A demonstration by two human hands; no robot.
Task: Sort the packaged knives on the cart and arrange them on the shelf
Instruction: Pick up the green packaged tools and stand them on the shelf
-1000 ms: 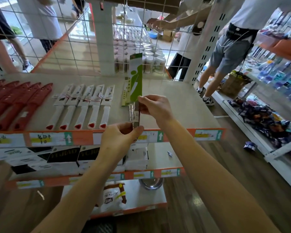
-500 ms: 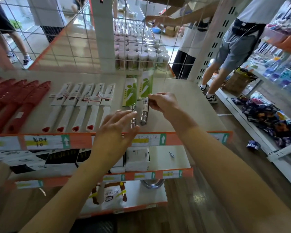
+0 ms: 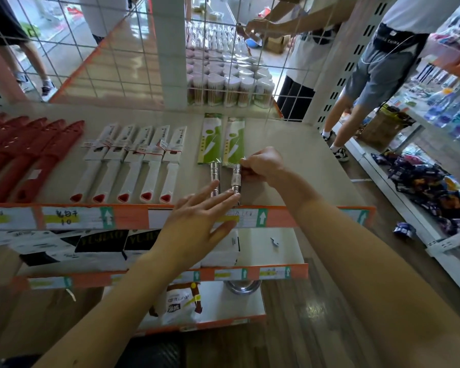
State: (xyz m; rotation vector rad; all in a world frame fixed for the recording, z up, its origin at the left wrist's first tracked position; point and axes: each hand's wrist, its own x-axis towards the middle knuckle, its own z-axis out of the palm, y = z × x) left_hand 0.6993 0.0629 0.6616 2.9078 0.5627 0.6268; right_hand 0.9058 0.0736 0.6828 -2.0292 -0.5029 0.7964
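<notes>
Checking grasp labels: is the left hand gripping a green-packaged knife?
No: the left hand has straight fingers on the handle ends; the right hand grips the right green-packaged knife.

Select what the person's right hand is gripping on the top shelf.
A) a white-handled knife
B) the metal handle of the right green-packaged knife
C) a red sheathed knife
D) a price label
B: the right hand pinches the metal handle of the right green-packaged knife, which lies on the shelf beside the left green-packaged knife.
</notes>
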